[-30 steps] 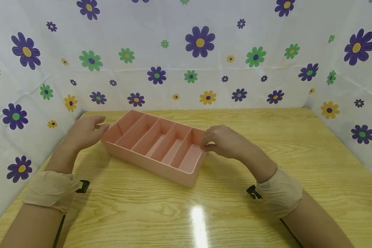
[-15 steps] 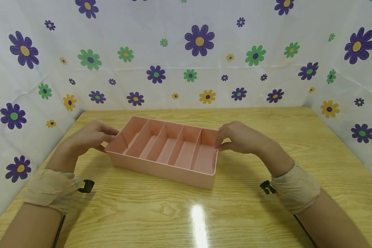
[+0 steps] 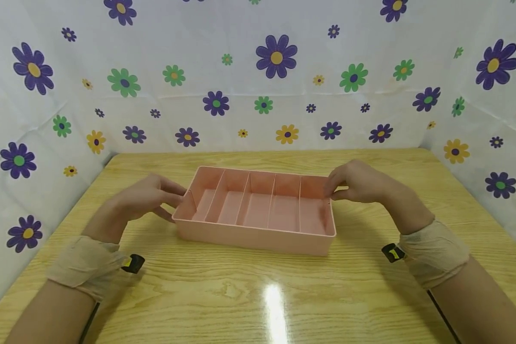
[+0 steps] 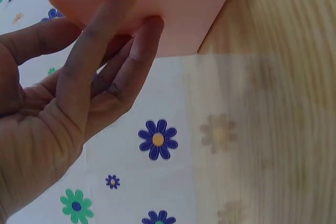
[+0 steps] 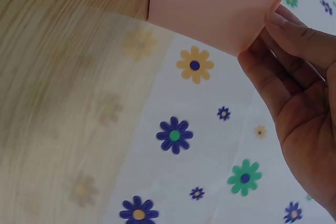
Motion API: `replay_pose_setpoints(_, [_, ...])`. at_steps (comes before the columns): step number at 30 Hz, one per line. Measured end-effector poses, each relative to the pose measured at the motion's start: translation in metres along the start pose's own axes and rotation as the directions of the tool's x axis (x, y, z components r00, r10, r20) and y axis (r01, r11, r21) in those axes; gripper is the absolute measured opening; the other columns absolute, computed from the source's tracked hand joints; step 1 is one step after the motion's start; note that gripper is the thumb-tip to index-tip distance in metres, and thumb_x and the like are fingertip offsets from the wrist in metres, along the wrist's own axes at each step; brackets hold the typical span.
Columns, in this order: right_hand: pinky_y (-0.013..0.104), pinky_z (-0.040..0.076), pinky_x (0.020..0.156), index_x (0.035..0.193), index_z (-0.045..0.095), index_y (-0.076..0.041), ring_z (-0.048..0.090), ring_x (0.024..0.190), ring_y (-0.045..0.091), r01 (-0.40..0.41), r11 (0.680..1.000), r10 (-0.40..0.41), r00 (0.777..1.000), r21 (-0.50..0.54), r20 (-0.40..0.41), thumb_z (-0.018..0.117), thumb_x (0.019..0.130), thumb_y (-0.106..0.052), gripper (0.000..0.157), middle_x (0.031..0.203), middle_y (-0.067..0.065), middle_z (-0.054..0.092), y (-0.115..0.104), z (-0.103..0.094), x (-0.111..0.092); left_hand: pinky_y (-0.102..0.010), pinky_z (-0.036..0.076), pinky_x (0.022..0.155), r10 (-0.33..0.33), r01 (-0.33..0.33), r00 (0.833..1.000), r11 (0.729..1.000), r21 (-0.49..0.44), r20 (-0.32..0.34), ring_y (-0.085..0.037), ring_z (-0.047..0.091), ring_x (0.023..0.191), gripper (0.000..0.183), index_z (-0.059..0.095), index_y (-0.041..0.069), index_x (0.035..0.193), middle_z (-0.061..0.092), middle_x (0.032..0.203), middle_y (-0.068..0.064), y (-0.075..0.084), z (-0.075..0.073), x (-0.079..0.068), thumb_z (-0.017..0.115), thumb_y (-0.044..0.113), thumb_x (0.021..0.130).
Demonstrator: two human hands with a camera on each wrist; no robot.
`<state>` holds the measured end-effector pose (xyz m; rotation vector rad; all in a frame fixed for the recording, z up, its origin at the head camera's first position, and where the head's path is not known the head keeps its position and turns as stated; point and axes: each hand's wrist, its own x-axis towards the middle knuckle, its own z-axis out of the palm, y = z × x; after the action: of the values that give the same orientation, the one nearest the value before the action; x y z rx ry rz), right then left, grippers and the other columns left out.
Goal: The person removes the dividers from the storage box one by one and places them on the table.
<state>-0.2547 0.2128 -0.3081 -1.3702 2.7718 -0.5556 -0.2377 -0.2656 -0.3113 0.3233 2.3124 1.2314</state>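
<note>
A pink divided organizer box stands on the wooden table, its long side facing me. Thin upright dividers split it into several compartments, with nothing lying in them. At its left end, my left hand touches the outer end wall; the left wrist view shows fingertips pressed flat against that pink wall. My right hand pinches the right end wall, fingers over the rim on the inside and thumb on the outside.
The wooden table reaches back to a white cloth with purple, green and yellow flowers, which also hangs at both sides. Beige wraps with small black clips surround both wrists.
The box has moved right and turned so its long side lies nearly square to me. My right hand moved right with it; the left hand came from beside the box to touch its end.
</note>
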Motion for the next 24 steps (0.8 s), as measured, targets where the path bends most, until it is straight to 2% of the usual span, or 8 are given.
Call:
replay_pose_setpoints(4, [0.041,0.06,0.086,0.091,0.08,-0.008,0.072,0.097,0.027,-0.067,0.996,0.07,0.996,0.053,-0.048,0.073,0.083,0.007,0.019,0.099,0.006,0.077,0.014,0.001,-0.01,-0.047,0.061,0.085,0.007,-0.005,0.999,0.998,-0.055,0.032,-0.031,0.062,0.118,0.048,0.055,-0.003,0.139,0.055,0.141,-0.023,0.005,0.016,0.007,0.064,0.015,0.095])
replay_pose_setpoints(8, [0.044,0.059,0.089,0.092,0.08,-0.005,0.071,0.102,0.031,-0.165,0.98,0.175,0.981,0.111,-0.088,0.069,0.084,0.012,0.022,0.105,0.013,0.076,0.022,0.002,-0.018,-0.048,0.061,0.085,0.012,-0.007,0.999,0.995,-0.101,0.049,-0.03,0.065,0.112,0.049,0.053,-0.003,0.14,0.054,0.141,-0.023,0.011,0.032,0.011,0.062,0.011,0.094])
replay_pose_setpoints(11, [0.046,0.06,0.087,0.091,0.079,-0.005,0.07,0.106,0.034,-0.226,0.968,0.238,0.965,0.106,-0.108,0.066,0.084,0.013,0.023,0.109,0.014,0.075,0.024,0.003,-0.022,-0.047,0.061,0.084,0.017,-0.01,0.998,0.992,-0.122,0.057,-0.03,0.066,0.109,0.05,0.049,-0.005,0.141,0.051,0.143,-0.024,0.015,0.043,0.011,0.06,0.009,0.094])
replay_pose_setpoints(14, [0.048,0.059,0.087,0.09,0.079,-0.005,0.07,0.106,0.035,-0.256,0.964,0.263,0.956,0.071,-0.13,0.064,0.085,0.012,0.024,0.109,0.015,0.075,0.023,0.003,-0.025,-0.047,0.061,0.084,0.029,-0.02,0.998,0.989,-0.149,0.059,-0.033,0.066,0.11,0.053,0.044,-0.007,0.144,0.045,0.147,-0.027,0.018,0.051,0.01,0.056,0.006,0.095])
replay_pose_setpoints(19, [0.053,0.056,0.091,0.101,0.077,-0.003,0.068,0.105,0.036,-0.297,0.955,0.294,0.944,0.005,-0.151,0.061,0.09,0.003,0.02,0.108,0.015,0.075,0.011,-0.001,-0.02,-0.046,0.061,0.084,0.018,-0.017,1.0,0.982,-0.186,0.005,-0.04,0.06,0.119,0.055,0.039,-0.009,0.147,0.039,0.152,-0.028,0.02,0.057,0.007,0.053,0.003,0.095])
replay_pose_setpoints(22, [0.054,0.055,0.093,0.111,0.074,0.0,0.067,0.109,0.038,-0.365,0.931,0.363,0.917,0.019,-0.165,0.059,0.095,-0.008,0.023,0.114,0.018,0.073,-0.006,-0.004,-0.012,-0.047,0.061,0.083,0.017,-0.023,0.999,0.983,-0.182,-0.035,-0.042,0.057,0.123,0.055,0.04,-0.01,0.147,0.039,0.152,-0.028,0.021,0.059,0.006,0.053,0.003,0.095])
replay_pose_setpoints(24, [0.054,0.055,0.094,0.119,0.07,0.002,0.066,0.112,0.039,-0.422,0.905,0.425,0.889,0.058,-0.168,0.059,0.097,-0.014,0.03,0.12,0.021,0.07,-0.02,-0.006,-0.006,-0.047,0.061,0.082,0.021,-0.028,0.999,0.983,-0.181,-0.043,-0.044,0.056,0.124,0.054,0.04,-0.009,0.146,0.04,0.152,-0.028,0.022,0.059,0.006,0.053,0.003,0.095])
